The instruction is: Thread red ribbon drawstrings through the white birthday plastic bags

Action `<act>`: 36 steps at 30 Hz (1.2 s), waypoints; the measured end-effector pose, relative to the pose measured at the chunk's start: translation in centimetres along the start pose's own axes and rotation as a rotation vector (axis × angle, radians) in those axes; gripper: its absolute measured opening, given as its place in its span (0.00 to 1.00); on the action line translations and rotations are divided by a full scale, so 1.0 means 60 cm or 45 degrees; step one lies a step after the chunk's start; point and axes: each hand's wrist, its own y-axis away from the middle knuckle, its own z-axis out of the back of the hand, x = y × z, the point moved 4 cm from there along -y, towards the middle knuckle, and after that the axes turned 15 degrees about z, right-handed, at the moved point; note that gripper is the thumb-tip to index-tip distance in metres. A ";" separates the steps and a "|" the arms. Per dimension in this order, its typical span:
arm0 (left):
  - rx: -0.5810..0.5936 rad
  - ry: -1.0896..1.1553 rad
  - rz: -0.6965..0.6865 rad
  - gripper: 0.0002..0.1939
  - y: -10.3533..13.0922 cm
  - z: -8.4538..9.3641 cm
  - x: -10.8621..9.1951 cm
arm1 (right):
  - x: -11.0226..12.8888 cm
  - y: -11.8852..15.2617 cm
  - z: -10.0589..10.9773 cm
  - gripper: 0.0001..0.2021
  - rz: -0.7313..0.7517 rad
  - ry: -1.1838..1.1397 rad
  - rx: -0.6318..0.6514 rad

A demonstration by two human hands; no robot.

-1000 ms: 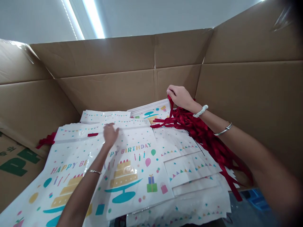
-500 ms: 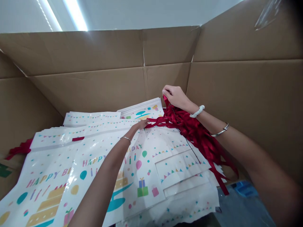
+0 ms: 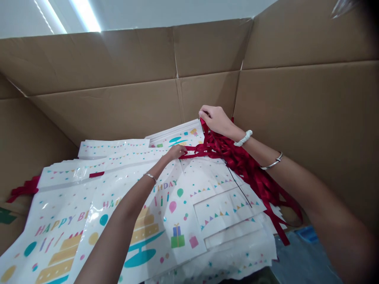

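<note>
Looking down, we have white birthday-printed sheets (image 3: pixel 185 199) nearest us, overlapping inside a cardboard box (image 3: pixel 103 108). Along their right edge, toward the box's right wall, lies a tangle of red ribbons (image 3: pixel 250 165), with a thin black cord (image 3: pixel 239 187) slanting down from it across the sheets. Our left hand (image 3: pixel 177 151), with a silver bracelet (image 3: pixel 151 177) at the wrist, is narrowed on the ribbons at the tangle's left end. A little farther off, near the box's far right corner, our right hand (image 3: pixel 217 119) pinches a raised strand between thumb and fingers, a white braided band (image 3: pixel 243 139) at its wrist. Just beside it, a printed stack (image 3: pixel 189 132) lies by the far wall; beyond the wall's top edge, we see a bright light (image 3: pixel 85 15).
</note>
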 end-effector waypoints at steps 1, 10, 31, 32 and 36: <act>-0.013 -0.075 -0.014 0.11 0.009 -0.001 0.000 | 0.001 -0.003 -0.004 0.13 -0.002 0.012 0.012; -0.320 -0.130 0.137 0.12 0.169 -0.031 0.007 | 0.033 -0.018 -0.100 0.13 -0.024 0.267 0.319; -0.135 0.308 0.125 0.05 0.246 -0.067 0.017 | 0.072 0.172 -0.394 0.17 0.191 0.368 1.055; -0.132 0.294 0.131 0.06 0.247 -0.065 0.014 | 0.068 0.177 -0.399 0.17 0.146 0.352 1.035; -0.107 0.293 0.164 0.17 0.250 -0.056 0.005 | 0.048 0.186 -0.404 0.17 -0.030 0.146 0.836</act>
